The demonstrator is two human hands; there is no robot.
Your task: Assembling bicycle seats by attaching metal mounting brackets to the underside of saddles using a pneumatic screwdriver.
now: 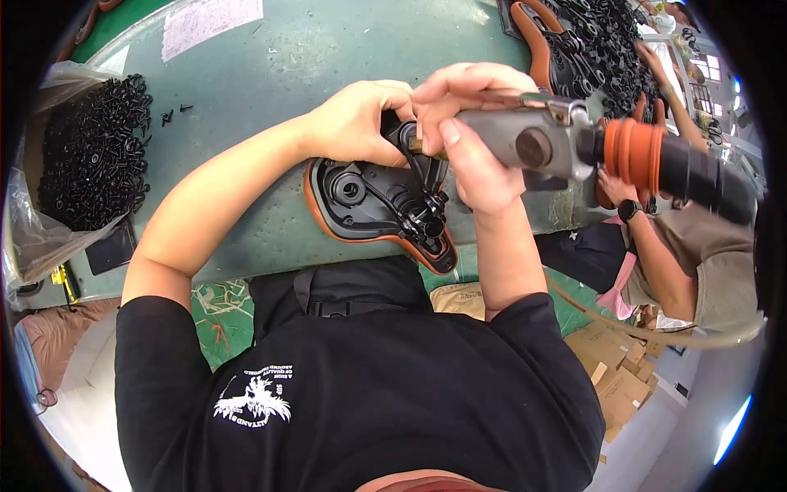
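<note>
An upside-down bicycle saddle (369, 220) lies at the table's front edge, with an orange-brown rim, a black base and coil springs. My right hand (484, 176) is closed round a grey pneumatic driver (512, 139), held level with its tip pointing left over the saddle. An orange collar and black hose end extend from the tool to the right. My left hand (352, 123) is closed at the saddle's far end, thumb and fingers curled by the driver's tip. What they pinch is mostly hidden; a black looped bracket (425, 170) shows just beside them.
A plastic-lined box of black screws (94, 156) stands at the left, with a few loose screws (168, 117) beside it. Paper sheets (209, 25) lie at the back. More saddles and black parts (582, 49) crowd the far right, where another person's watch-wearing arm (648, 238) reaches in.
</note>
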